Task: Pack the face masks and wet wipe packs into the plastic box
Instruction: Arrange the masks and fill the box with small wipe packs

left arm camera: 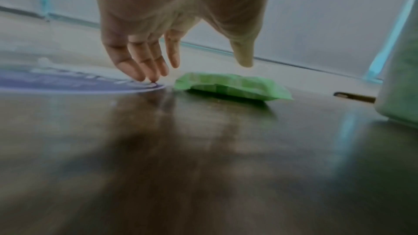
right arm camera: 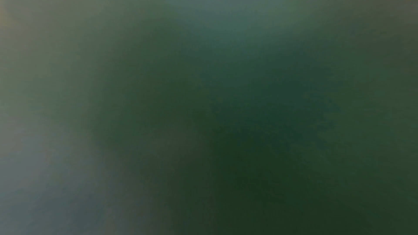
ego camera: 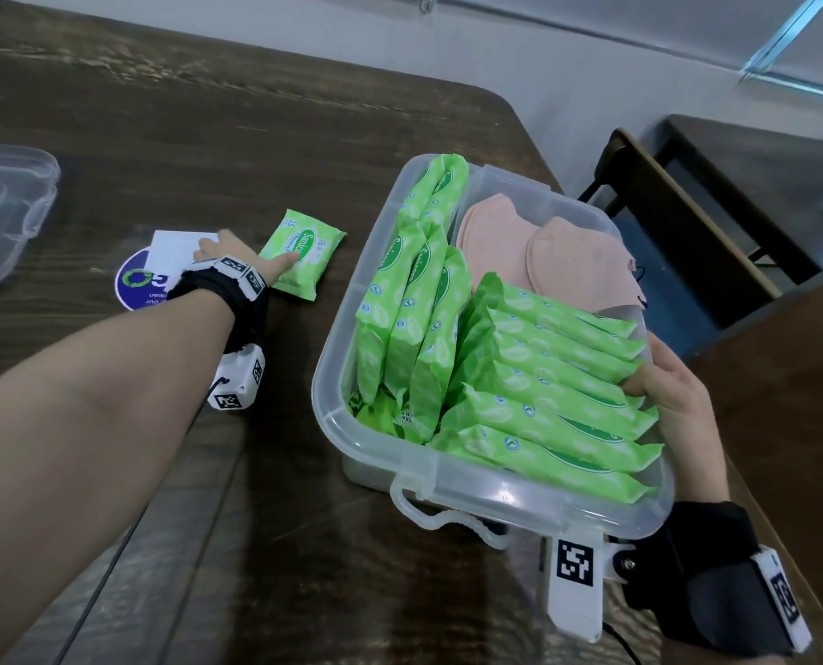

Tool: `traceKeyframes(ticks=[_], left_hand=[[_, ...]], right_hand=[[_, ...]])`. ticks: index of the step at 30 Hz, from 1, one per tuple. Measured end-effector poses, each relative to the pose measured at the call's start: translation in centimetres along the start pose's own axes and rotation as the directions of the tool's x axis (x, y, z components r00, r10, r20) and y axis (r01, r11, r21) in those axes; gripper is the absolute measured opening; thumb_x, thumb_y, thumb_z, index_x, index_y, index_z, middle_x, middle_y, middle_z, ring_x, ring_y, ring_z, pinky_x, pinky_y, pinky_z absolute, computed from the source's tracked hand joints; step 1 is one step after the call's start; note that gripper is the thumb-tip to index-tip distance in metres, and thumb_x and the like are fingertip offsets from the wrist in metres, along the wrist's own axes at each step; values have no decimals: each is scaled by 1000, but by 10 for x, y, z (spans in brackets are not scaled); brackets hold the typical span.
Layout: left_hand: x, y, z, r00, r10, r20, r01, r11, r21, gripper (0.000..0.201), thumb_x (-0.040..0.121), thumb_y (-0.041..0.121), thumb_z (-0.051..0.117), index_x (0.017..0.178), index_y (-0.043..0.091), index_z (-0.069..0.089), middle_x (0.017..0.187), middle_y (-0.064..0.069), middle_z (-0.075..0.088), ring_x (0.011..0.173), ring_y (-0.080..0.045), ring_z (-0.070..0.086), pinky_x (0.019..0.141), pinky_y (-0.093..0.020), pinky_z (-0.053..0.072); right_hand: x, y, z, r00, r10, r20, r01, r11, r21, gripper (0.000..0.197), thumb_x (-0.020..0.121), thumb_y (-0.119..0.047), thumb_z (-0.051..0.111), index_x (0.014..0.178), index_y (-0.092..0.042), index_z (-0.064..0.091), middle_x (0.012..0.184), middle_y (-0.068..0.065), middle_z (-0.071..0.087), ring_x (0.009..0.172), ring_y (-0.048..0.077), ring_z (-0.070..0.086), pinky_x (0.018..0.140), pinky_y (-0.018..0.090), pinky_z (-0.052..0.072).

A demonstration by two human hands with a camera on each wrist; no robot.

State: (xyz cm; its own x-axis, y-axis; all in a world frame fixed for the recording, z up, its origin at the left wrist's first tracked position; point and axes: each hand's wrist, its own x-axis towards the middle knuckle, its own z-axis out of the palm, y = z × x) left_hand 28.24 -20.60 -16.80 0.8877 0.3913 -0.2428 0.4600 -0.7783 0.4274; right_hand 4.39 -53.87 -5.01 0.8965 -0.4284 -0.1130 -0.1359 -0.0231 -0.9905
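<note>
Lying flat on the tabletop (ego camera: pixel 169 117), one loose wipe pack (ego camera: pixel 300 254) sits left of the box (ego camera: pixel 376 463), apart from it. The left hand (ego camera: pixel 227 249) hovers over it with fingers (left arm camera: pixel 135 60) spread and relaxed, grasping nothing; its fingertips are just above a round blue sticker (ego camera: pixel 136 283) and a white card (ego camera: pixel 174 247). Inside the box, green packs stand in rows beside pink masks (ego camera: pixel 572 261). The right hand (ego camera: pixel 673 395) rests on the box's right edge, thumb on the packs; whether its fingers curl round the rim is hidden. A clear lid (ego camera: pixel 1 208) lies far left.
</note>
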Motion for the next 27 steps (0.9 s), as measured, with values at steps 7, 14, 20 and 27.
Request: traceKeyframes(ticks=[7, 14, 20, 27], left_hand=[[12, 34, 12, 994, 105, 21, -106, 991, 86, 107, 62, 63, 75, 134, -4, 32, 133, -23, 44, 125, -37, 42, 102, -41, 37], [5, 6, -2, 977, -1, 212, 55, 967, -250, 80, 60, 40, 85, 124, 4, 54, 120, -13, 60, 107, -33, 58, 94, -40, 48], [-51, -20, -71, 980, 136, 142, -13, 767, -642, 23, 86, 24, 67, 106, 16, 60, 114, -6, 65, 99, -27, 63, 88, -44, 51], [-165, -21, -188, 870, 429, 241, -158, 707, -689, 11, 86, 1, 59, 95, 6, 59, 64, -1, 71, 53, -12, 67, 51, -22, 54]], right_hand=[[4, 3, 1, 999, 36, 7, -36, 996, 79, 53, 66, 6, 38, 113, -1, 61, 86, 16, 47, 70, 28, 40, 52, 23, 38], [0, 0, 5, 999, 37, 29, -39, 994, 100, 53, 71, 15, 33, 112, -2, 61, 83, 11, 59, 62, 16, 54, 52, 17, 45], [-9, -8, 8, 999, 48, 15, -49, 994, 101, 58, 71, 20, 33, 110, -7, 65, 68, -4, 67, 53, 8, 58, 46, 13, 43], [-60, -8, 15, 998, 42, 42, -47, 990, 130, 57, 74, 23, 37, 119, -4, 61, 86, 5, 69, 56, 3, 64, 48, 12, 47]])
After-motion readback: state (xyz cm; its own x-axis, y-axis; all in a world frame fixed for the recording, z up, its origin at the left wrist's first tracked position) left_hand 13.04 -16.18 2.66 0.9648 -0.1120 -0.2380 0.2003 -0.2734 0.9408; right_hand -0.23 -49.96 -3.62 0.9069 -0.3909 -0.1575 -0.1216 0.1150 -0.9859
